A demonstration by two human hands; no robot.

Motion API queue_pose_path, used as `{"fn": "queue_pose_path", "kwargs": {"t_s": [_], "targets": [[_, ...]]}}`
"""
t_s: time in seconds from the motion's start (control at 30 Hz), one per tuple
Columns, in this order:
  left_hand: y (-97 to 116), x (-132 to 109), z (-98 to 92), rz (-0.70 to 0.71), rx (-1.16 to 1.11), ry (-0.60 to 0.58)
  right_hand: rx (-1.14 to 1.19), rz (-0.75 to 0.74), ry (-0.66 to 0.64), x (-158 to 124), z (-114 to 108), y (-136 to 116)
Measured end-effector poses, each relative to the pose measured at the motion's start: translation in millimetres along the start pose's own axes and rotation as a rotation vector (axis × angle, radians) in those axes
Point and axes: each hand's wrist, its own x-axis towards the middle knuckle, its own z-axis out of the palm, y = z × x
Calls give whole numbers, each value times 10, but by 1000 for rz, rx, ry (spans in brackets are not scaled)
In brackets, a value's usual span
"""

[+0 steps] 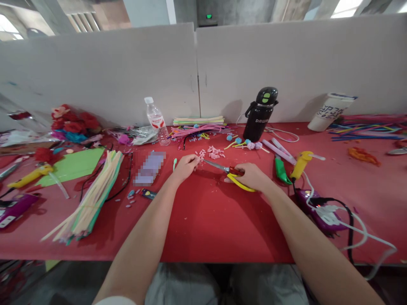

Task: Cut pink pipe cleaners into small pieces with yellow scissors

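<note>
My left hand (186, 167) is closed in a pinch over the red table. Whatever sits between its fingertips is too small to make out, though pink bits show right beside them. My right hand (249, 176) grips scissors (237, 181) by their yellow and red handles. The blades point left, with the tips close to my left fingertips; how far they are parted is hard to see. Just beyond lies a small pile of short pink fuzzy pieces (215, 152), apparently cut pipe cleaner.
A bundle of pale pipe cleaners (95, 199) lies left. Behind stand a plastic bottle (157, 120) and a black flask (260, 116). At right are a yellow glue gun (301, 165), a purple power strip (318, 212) with cables, and a white cup (330, 112). A pale partition (127, 76) closes the back.
</note>
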Motion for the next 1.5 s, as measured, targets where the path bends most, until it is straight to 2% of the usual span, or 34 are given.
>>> {"fn": "queue_pose_path", "kwargs": {"t_s": [0.7,1.5], "targets": [[-2,0,21,-44,-52,-16,20,30,19,-1,9,11],[-27,16,25,-1,-12,-12,18,-2,-2,-5,-7,4]]}}
